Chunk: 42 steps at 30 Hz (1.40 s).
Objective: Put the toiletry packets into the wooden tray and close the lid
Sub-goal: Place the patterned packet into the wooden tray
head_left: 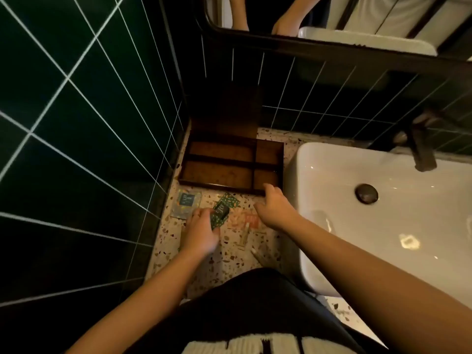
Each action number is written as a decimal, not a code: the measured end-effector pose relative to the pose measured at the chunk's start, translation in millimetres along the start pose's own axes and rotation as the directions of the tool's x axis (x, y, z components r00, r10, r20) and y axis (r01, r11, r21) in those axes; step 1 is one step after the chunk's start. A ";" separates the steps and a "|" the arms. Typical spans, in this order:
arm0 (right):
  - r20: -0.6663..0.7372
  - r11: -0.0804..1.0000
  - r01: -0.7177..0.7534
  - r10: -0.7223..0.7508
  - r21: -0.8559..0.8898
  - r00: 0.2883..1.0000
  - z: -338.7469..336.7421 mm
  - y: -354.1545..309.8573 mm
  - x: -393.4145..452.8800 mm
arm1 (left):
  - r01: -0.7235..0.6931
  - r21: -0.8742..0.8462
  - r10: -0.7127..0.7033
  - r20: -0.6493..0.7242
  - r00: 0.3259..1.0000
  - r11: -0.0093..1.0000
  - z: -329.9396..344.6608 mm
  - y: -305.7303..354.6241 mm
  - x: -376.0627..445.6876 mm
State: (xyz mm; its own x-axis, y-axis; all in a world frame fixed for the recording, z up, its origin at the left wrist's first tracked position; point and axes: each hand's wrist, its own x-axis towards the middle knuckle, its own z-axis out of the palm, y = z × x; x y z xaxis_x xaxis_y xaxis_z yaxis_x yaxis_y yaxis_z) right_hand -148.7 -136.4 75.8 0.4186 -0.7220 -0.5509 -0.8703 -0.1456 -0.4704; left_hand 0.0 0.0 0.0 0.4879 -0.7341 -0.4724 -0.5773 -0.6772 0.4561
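Observation:
The wooden tray (pixel 231 188) sits on the terrazzo counter in the corner, its compartments bare and its lid (pixel 226 111) standing upright against the tiled wall. My left hand (pixel 201 232) grips a green patterned packet (pixel 221 212) just in front of the tray. A grey packet (pixel 186 203) lies flat to its left. An orange-and-white packet (pixel 246 219) and a pale long packet (pixel 244 238) lie to its right. My right hand (pixel 274 204) rests on the tray's front right corner, fingers curled over the rim.
A white basin (pixel 383 226) fills the right side, with a dark tap (pixel 421 149) above it. Dark green tiled walls close in the left and back. A mirror (pixel 332 19) hangs above. The counter strip between wall and basin is narrow.

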 end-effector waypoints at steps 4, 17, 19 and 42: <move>0.051 0.988 -0.113 0.118 -0.101 0.992 -0.7 0.0 24.8 | -0.006 0.097 0.009 -0.027 1.000 0.995 2.8 -6.2 6.2; 0.137 0.926 -0.036 0.094 -0.375 0.986 15.7 23.6 48.3 | 0.082 0.242 -0.084 0.001 0.996 0.967 4.5 -4.0 31.6; 0.138 0.928 -0.030 0.087 -0.373 0.987 15.0 23.7 47.0 | 0.079 0.254 -0.084 0.007 0.996 0.964 2.7 -2.9 33.0; 0.188 0.931 -0.004 0.078 -0.365 0.979 12.1 22.9 42.2 | -0.087 0.492 0.145 -0.081 0.986 0.866 -82.9 88.1 103.6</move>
State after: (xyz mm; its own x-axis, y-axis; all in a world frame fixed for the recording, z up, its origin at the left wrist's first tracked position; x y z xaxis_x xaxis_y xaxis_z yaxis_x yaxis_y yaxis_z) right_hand -147.7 -162.0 33.4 0.3911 -0.5908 -0.7057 -0.9065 -0.3799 -0.1844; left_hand 54.0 -139.9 53.8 0.4506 -0.8262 -0.3382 -0.8645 -0.4983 0.0654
